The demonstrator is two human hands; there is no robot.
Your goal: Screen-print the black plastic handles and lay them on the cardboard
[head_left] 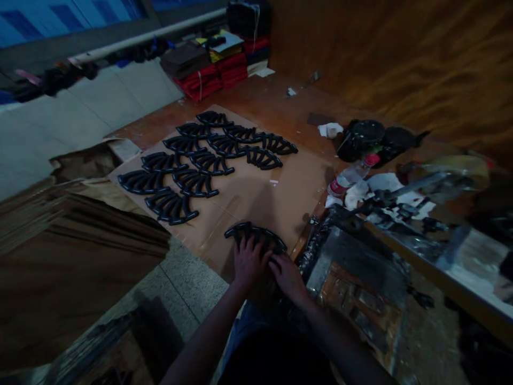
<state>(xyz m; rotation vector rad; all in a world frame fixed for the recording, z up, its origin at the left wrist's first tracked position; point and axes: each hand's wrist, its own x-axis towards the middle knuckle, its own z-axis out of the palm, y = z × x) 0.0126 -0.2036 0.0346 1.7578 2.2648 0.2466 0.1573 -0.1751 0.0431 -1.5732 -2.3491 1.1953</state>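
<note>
Both of my bare arms are reaching out from the bottom of the view, close to me. My left hand (249, 261) is lying on top of a black curved piece (256, 234), with the fingers spread flat on it and not closed around it. My right hand (288, 275) is sitting just beside the left one, and its fingertips are touching the near right end of the same piece. It is too dark for me to tell if that hand is gripping or only resting.

The black curved piece is lying at the near edge of a big sheet of brown cardboard (288, 187), which is covering part of the counter (276, 109). Farther away and to the left, many more black pieces (200, 160) are lying in rows on the same cardboard, close together, some touching. They are well apart from the one under my hands.

Just to the right of my right hand, a dirty metal machine (356, 267) is standing. Beyond it, a plastic bottle (350, 175) with a red cap is lying tilted next to some white rags (360, 191). A black bag (363, 138) is sitting behind the bottle. Far away, at the back of the counter, red stacks (218, 72) are piled up. On my left, a pile of flat cardboard (80, 235) is resting lower down.
</note>
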